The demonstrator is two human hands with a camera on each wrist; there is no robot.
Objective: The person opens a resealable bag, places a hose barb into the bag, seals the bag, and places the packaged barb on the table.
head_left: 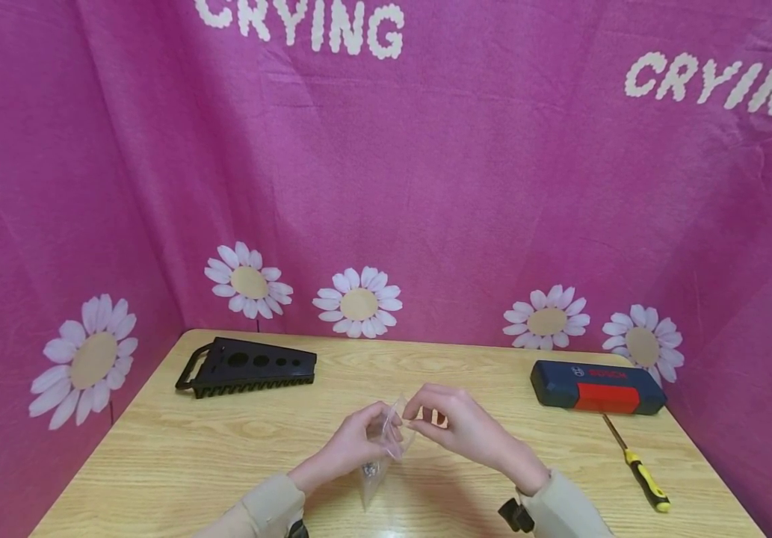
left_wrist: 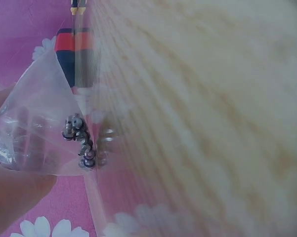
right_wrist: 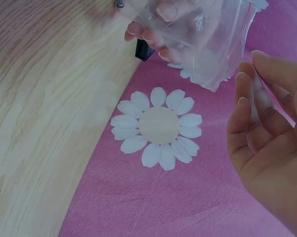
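Note:
My left hand [head_left: 355, 441] holds a clear zip-lock plastic bag [left_wrist: 34, 98], fingers and thumb curled round it. Small shiny metal pieces [left_wrist: 80, 140] lie clustered in the bag's lower part; their exact kind is too small to tell. In the head view the bag hangs just over the wooden table [head_left: 251, 463]. My right hand [head_left: 459, 422] is at the bag's zip edge, thumb and forefinger pinched together there. From the right wrist view, those fingertips [right_wrist: 259, 55] are right beside the seal, and the film between them is hard to see.
A black wrench rack [head_left: 258, 368] with a handle and round holes lies at the back left. At the back right sits a blue and red Bosch case [head_left: 597, 387], with a yellow and black screwdriver [head_left: 644, 478] before it. A pink flowered cloth [head_left: 426, 187] walls the table.

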